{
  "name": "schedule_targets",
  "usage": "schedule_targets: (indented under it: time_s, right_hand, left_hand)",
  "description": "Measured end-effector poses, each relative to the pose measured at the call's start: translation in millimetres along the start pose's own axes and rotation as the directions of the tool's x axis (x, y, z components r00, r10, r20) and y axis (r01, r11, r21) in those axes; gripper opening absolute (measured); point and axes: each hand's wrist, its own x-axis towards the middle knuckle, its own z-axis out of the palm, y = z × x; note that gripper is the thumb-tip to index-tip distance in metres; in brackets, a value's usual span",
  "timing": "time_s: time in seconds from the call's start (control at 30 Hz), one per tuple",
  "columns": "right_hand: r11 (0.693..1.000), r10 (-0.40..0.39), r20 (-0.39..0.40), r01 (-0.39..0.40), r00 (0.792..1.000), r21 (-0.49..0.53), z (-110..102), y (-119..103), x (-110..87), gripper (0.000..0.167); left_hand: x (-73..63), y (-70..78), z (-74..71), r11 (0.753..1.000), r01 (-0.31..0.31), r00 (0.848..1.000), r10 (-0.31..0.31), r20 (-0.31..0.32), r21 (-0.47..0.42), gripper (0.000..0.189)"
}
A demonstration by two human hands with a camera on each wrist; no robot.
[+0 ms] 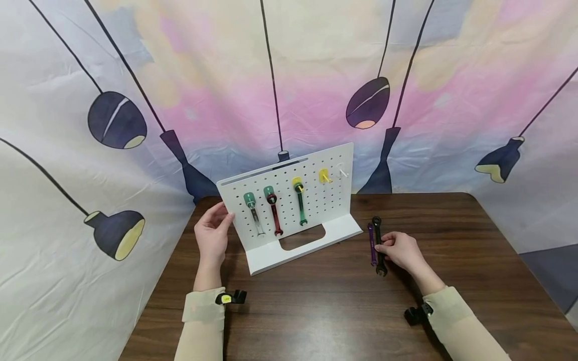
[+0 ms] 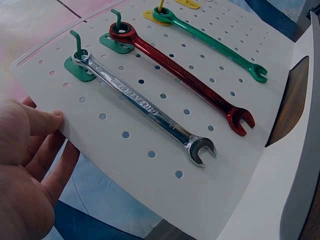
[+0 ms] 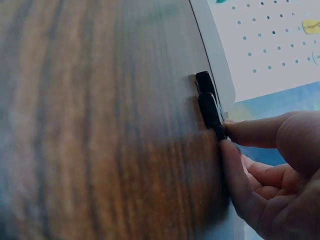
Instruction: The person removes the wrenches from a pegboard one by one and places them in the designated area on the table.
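My left hand (image 1: 212,235) grips the left edge of a white pegboard stand (image 1: 271,258), thumb on the front face and fingers behind it. On the board hang a silver combination wrench (image 2: 140,102) and a red wrench (image 2: 175,70) from green hooks, and a green wrench (image 2: 215,42) from a yellow hook. To the right of the stand, my right hand (image 1: 401,250) pinches a black wrench (image 1: 378,233) between thumb and index finger, low over the table. Close beside it on the left lies a smaller purple wrench (image 1: 372,245).
A yellow hook (image 1: 324,175) and a clear hook (image 1: 342,171) on the board's right side carry nothing. The stand's base has a cut-out at the middle. Beneath everything is a dark wooden table (image 1: 307,311), with a painted cloth (image 1: 235,90) hanging behind.
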Motion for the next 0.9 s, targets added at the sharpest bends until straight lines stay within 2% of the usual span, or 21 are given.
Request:
schedule_targets:
  time_s: [0.47,0.9]
  right_hand:
    - [0.999,-0.011,-0.006,0.011,1.0,-0.033,1.0,-1.7,-1.9,0.038]
    - [1.0,-0.002,0.002,0.002,1.0,-0.002,1.3,-1.9,-0.8,0.039]
  left_hand:
    - [0.0,1.0,0.3,1.0,0.005,1.0,-0.005,0.001,-0.011,0.035]
    - [0.6,-0.5,-0.7,1.0,-0.003,1.0,0.003,0.007,-0.006,0.036]
